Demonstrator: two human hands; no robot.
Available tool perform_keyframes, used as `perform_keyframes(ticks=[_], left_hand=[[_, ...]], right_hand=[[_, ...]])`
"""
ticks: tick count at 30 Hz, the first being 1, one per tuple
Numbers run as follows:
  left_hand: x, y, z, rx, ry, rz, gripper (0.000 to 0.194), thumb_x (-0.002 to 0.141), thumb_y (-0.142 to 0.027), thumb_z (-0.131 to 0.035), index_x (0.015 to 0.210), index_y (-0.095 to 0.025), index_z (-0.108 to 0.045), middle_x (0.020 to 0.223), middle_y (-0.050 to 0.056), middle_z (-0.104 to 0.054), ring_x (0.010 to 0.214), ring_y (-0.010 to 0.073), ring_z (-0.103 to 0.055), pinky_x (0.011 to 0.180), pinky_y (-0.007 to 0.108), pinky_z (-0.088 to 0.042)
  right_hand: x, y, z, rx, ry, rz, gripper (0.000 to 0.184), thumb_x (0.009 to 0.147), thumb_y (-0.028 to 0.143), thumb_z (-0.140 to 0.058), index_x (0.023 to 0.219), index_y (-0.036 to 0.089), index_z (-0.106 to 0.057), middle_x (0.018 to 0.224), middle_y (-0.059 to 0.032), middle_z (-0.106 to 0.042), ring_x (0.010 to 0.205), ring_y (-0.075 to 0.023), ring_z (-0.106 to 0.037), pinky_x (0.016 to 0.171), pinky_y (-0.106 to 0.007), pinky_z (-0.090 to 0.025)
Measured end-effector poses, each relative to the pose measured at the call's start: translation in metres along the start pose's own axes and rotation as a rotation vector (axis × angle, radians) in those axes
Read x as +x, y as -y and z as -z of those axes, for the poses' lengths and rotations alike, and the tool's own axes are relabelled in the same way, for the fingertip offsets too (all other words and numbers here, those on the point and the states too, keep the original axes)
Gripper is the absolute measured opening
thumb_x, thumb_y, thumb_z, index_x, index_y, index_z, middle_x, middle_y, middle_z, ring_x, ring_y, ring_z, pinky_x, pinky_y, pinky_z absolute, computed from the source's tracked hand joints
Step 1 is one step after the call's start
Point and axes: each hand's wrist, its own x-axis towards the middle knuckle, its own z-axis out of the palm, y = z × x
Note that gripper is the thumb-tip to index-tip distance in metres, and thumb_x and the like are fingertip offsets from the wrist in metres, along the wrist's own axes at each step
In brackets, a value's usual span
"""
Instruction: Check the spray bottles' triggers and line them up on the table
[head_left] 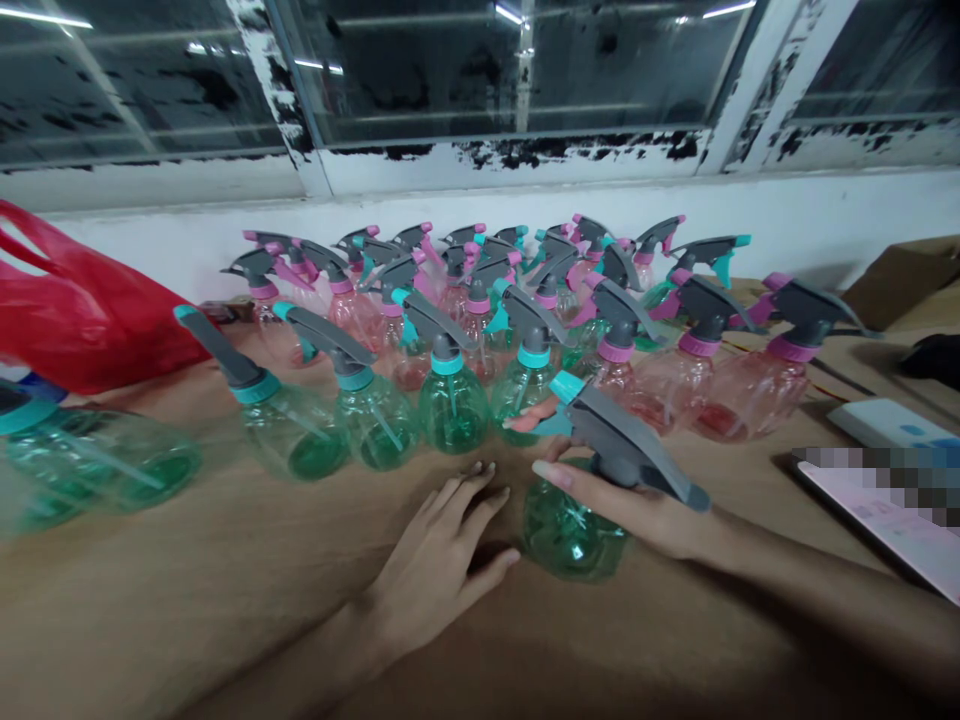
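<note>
My right hand (622, 505) is wrapped round the neck of a green spray bottle (574, 540) with a grey head and turquoise nozzle. Its trigger points left, near my extended index finger. To the left of that bottle, my left hand (450, 545) rests on the table (300, 580) with fingers spread and nothing in it. Just beyond my hands stand more green spray bottles, among them one (454, 405) directly ahead and another (375, 420) to its left. Pink spray bottles (750, 390) stand at the right end of the front row.
Several more pink and green bottles crowd behind, towards the white wall (465, 195) under the windows. A red plastic bag (90, 310) lies at the left. At the right are a phone (885, 525), a white box-like item (900, 430) and a brown cardboard box (907, 280).
</note>
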Motion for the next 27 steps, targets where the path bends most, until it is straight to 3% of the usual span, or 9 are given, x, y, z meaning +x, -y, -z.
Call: perform_keyframes(ticks=[3,7,10,15,20,27], left_hand=[[0.0003,0.0006,-0.0005,0.001,-0.014,-0.004,0.046,0.094,-0.041,-0.049,0.133,-0.017,-0.044,0.138,0.013,-0.045,0.124,0.0306,-0.044,0.101,0.050,-0.037],[0.0006,0.0009,-0.0007,0.006,-0.006,-0.001,0.047,0.094,-0.041,-0.050,0.134,-0.018,-0.043,0.139,0.013,-0.044,0.125,0.0302,-0.043,0.102,0.050,-0.036],[0.0007,0.0003,0.0003,0.007,0.003,0.002,0.047,0.093,-0.040,-0.052,0.133,-0.017,-0.044,0.140,0.013,-0.043,0.125,0.0303,-0.042,0.102,0.049,-0.036],[0.0009,0.0003,0.0005,0.001,0.006,0.002,0.048,0.093,-0.041,-0.052,0.134,-0.018,-0.043,0.140,0.012,-0.044,0.126,0.0295,-0.042,0.103,0.049,-0.035],[0.0005,0.0010,-0.0006,-0.005,-0.002,0.012,0.046,0.093,-0.041,-0.053,0.132,-0.019,-0.045,0.139,0.012,-0.044,0.125,0.0297,-0.043,0.102,0.048,-0.036],[0.0020,-0.0011,0.0021,-0.006,0.009,0.013,0.047,0.092,-0.040,-0.053,0.133,-0.018,-0.044,0.140,0.012,-0.044,0.126,0.0299,-0.042,0.102,0.049,-0.037]], right_hand=[[-0.0009,0.0009,-0.0010,-0.061,-0.060,0.002,0.016,0.082,0.039,-0.062,0.090,0.025,-0.059,0.087,0.0002,-0.067,0.065,-0.0142,-0.062,0.062,-0.030,-0.052],[-0.0008,0.0014,0.0001,-0.184,-0.128,-0.025,0.023,0.084,0.044,-0.059,0.076,0.023,-0.059,0.063,0.0030,-0.057,0.055,-0.0125,-0.053,0.055,-0.030,-0.045],[0.0013,0.0013,0.0017,-0.143,-0.086,-0.025,0.021,0.084,0.044,-0.059,0.083,0.023,-0.061,0.071,0.0013,-0.064,0.060,-0.0138,-0.058,0.056,-0.029,-0.047],[0.0029,-0.0002,0.0009,-0.052,-0.068,0.011,0.025,0.083,0.038,-0.061,0.104,0.024,-0.060,0.107,-0.0031,-0.068,0.094,-0.0204,-0.066,0.077,-0.034,-0.054],[-0.0003,-0.0032,0.0005,-0.072,-0.074,0.026,0.026,0.085,0.036,-0.060,0.108,0.026,-0.059,0.112,-0.0010,-0.067,0.099,-0.0191,-0.065,0.086,-0.033,-0.053],[-0.0012,-0.0070,0.0008,-0.082,-0.058,0.019,0.027,0.086,0.036,-0.058,0.111,0.027,-0.059,0.108,0.0006,-0.068,0.094,-0.0160,-0.066,0.080,-0.029,-0.055]])
